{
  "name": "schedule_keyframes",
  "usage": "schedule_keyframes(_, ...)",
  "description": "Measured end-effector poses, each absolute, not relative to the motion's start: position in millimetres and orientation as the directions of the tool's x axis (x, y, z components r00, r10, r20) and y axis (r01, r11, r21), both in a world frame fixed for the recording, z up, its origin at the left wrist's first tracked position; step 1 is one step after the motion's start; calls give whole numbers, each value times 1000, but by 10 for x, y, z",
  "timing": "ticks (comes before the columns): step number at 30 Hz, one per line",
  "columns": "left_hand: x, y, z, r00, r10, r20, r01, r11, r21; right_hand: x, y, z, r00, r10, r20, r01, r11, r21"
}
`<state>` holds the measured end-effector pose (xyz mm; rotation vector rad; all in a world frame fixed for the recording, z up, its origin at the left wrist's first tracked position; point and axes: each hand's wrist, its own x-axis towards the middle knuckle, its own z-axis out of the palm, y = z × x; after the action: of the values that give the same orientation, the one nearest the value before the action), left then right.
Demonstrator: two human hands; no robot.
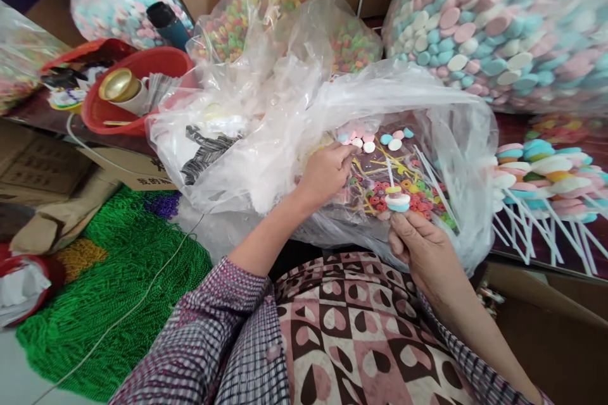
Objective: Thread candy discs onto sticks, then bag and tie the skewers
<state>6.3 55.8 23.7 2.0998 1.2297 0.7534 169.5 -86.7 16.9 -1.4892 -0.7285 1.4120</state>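
Note:
My right hand (420, 243) pinches the bottom of a candy skewer (397, 200). A white stick rises from it, with a yellow ring and white and pale blue discs stacked below. Fingers bent, my left hand (327, 171) reaches to a small pile of pink, white and blue candy discs (363, 142); what lies between its fingertips is hidden. Under both hands, red candy rings (420, 202), yellow bits and loose white sticks (433, 180) lie inside a clear plastic bag (468, 139) with its edges folded back.
Finished-looking candy skewers (551, 180) are heaped at the right. Large bags of pastel discs (503, 25) and coloured rings (256, 16) stand behind. At left are a red basin (95, 117), black strips (209, 155), green bead strings (118, 304) and a thin cable (142, 297).

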Motion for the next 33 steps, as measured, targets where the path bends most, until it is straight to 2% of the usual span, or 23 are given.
schedule_keyframes(2,151,744,232,453,884,117,730,-443,521,1706,-875,178,186,889,-417,-194,-383,-903)
schedule_keyframes(4,238,876,229,482,876,24,819,-460,343,1725,-881,191,205,887,-414,-202,-375,-905)
schedule_keyframes(7,312,960,217,479,875,-75,865,-455,213,1760,-889,202,229,879,-418,-216,-373,-903)
schedule_keyframes(14,206,908,153,499,866,-4,845,-486,224,1811,-888,135,208,884,-419,-258,-363,-895)
schedule_keyframes(21,247,1031,170,471,881,47,790,-445,422,1847,-910,65,209,887,-412,-272,-352,-896)
schedule_keyframes(27,493,1171,165,454,889,-68,866,-422,270,1840,-915,87,203,887,-414,-262,-359,-896)
schedule_keyframes(33,450,1137,110,513,858,-27,834,-491,253,1839,-909,121,209,893,-399,-244,-348,-905)
